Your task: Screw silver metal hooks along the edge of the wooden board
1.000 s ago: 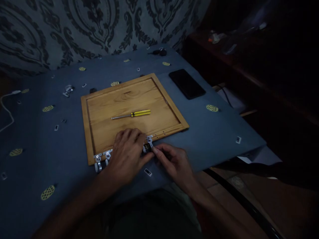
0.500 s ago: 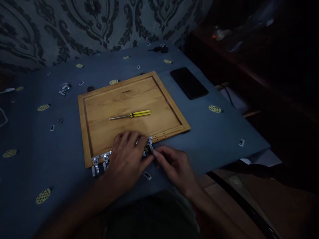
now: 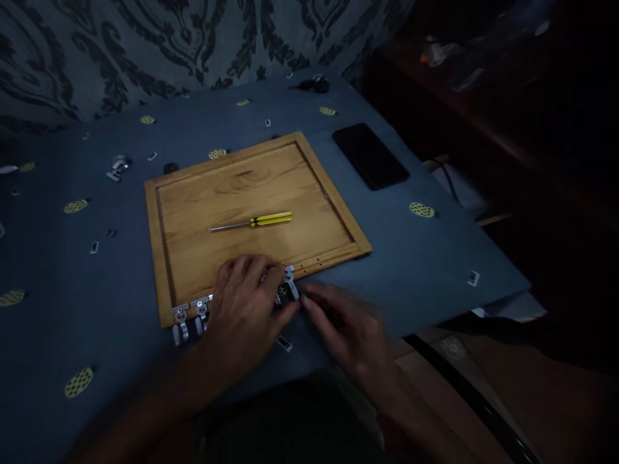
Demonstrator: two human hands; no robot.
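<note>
A framed wooden panel (image 3: 242, 187) lies flat, with several metal hooks (image 3: 180, 316) along its near edge. My left hand (image 3: 249, 303) lies over that edge, covering some of the hooks. Its index finger and thumb touch the rightmost metal hook (image 3: 291, 282), one at the plate and one near the tip. Just right of the hook's tip is my right hand (image 3: 345, 325), thumb and forefinger pinched together; what lies between them, if anything, is hidden. A yellow-handled screwdriver (image 3: 251, 222) rests on the panel. Small holes show in the edge to the right of the hook.
A black phone (image 3: 370, 156) lies right of the panel on the patterned blue tablecloth (image 3: 425, 258). Loose metal hooks (image 3: 117, 167) and small screws (image 3: 111, 232) lie to the left. A dark object, perhaps keys (image 3: 313, 84), is at the back. Dark wooden furniture (image 3: 464, 122) borders the right.
My right hand has drawn slightly right, off the tip of the rightmost hook, which now shows more fully. The left hand stays over the panel's edge. The whole view has shifted a little.
</note>
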